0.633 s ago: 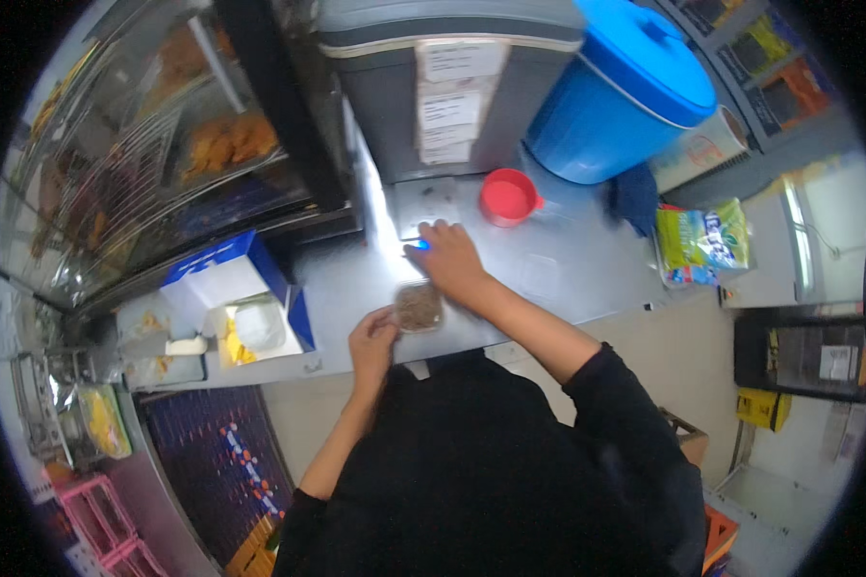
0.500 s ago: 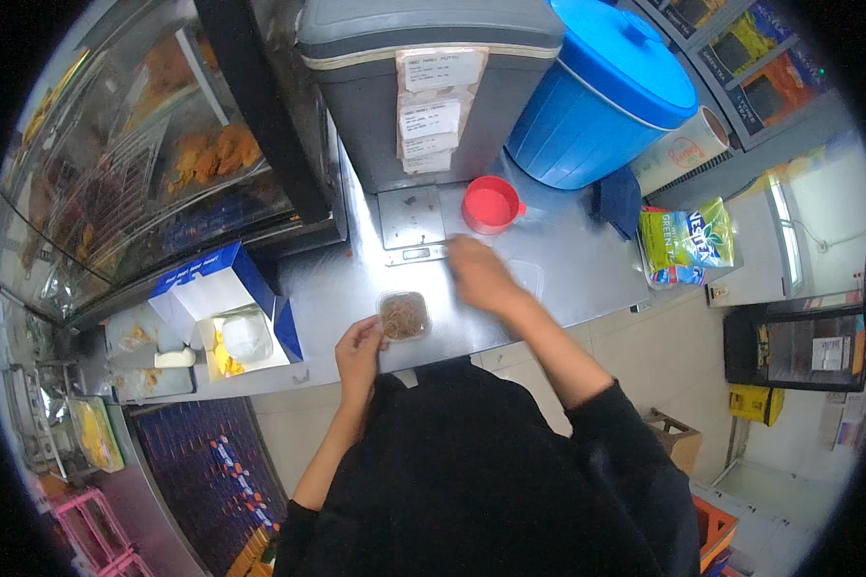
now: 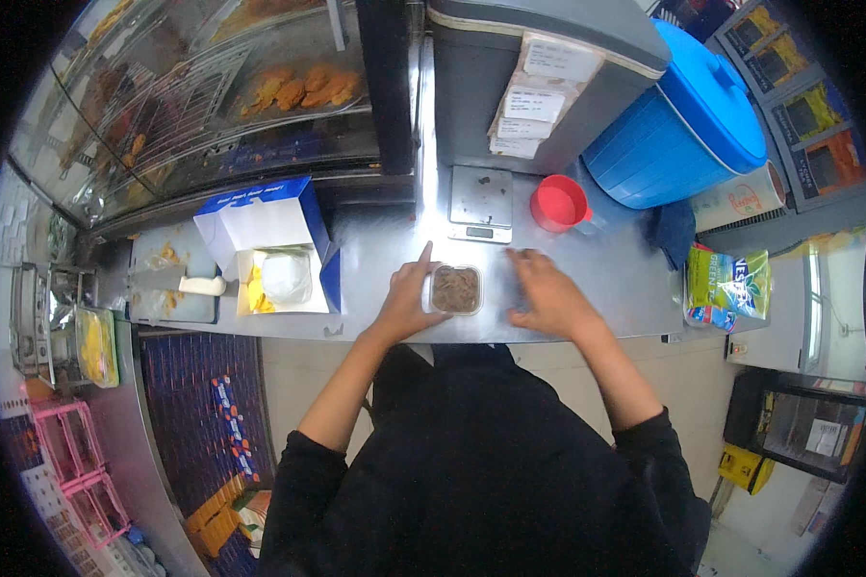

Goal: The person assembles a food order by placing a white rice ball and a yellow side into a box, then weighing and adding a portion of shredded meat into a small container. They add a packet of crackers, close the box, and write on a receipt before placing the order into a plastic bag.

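Note:
A small clear square tub [image 3: 457, 290] filled with brown shreds sits near the front edge of the steel counter. Beside its left wall is my left hand [image 3: 406, 300], open, with thumb and forefinger apart; I cannot tell whether they touch it. My right hand [image 3: 554, 300] hovers or rests just right of the tub, fingers spread and nothing visible in them. Behind the tub lies a flat digital scale [image 3: 481, 200] with dark crumbs on its plate. A red measuring cup [image 3: 559, 203] stands right of the scale.
A grey bin [image 3: 462, 96] and a blue lidded bucket [image 3: 659, 144] line the back. To the left, an open blue-and-white box [image 3: 310, 240] holds a wrapped bundle, below a glass food cabinet [image 3: 260, 144]. A green pouch [image 3: 726, 284] lies at the right end.
My right hand has come back from beside the scale to the tub's right, its fingers now spread. My left hand's fingers have opened beside the tub. The whole view has shifted.

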`<state>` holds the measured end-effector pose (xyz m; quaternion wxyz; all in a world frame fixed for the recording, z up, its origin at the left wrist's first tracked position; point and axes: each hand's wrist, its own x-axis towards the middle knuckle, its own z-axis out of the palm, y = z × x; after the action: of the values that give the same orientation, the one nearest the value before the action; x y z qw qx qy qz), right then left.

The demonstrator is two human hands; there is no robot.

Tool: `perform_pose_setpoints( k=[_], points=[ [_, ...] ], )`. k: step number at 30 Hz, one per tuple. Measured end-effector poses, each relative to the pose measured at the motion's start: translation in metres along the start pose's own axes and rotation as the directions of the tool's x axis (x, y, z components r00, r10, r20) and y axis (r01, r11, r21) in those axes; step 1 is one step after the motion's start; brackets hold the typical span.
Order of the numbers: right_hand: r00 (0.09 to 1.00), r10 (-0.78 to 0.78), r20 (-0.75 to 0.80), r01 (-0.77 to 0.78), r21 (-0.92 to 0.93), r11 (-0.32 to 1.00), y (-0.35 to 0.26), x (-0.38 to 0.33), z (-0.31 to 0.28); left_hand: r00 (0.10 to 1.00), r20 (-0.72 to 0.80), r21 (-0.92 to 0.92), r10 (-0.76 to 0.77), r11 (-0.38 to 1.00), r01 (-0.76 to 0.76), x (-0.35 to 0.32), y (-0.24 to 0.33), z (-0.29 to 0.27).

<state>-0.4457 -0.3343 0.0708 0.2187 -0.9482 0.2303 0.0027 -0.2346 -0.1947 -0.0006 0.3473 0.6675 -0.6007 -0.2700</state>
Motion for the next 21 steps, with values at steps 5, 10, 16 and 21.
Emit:
perform_pose_setpoints(
  k=[5, 10, 16, 21],
  points=[
    [0.992, -0.083, 0.097, 0.089, -0.067, 0.994, -0.039, 0.032, 0.004, 0.997, -0.074, 0.027, 0.004, 1.0, -0.002, -0.002, -0.002, 0.007],
    [0.957, 0.218, 0.19, -0.172, -0.234, 0.957, -0.001, 0.018, 0.001, 0.986, -0.166, -0.022, -0.018, 1.0, 0.014, -0.007, -0.028, 0.021],
    [0.988, 0.115, -0.108, -0.136, -0.215, 0.967, 0.008, 0.004, 0.003, 0.983, -0.109, 0.095, -0.146, 0.983, 0.157, -0.035, -0.013, 0.014],
    [0.935, -0.022, -0.354, -0.011, -0.089, 0.996, -0.041, 0.031, 0.003, 0.954, -0.299, 0.035, 0.015, 0.999, -0.005, -0.093, 0.009, -0.044]
  ],
)
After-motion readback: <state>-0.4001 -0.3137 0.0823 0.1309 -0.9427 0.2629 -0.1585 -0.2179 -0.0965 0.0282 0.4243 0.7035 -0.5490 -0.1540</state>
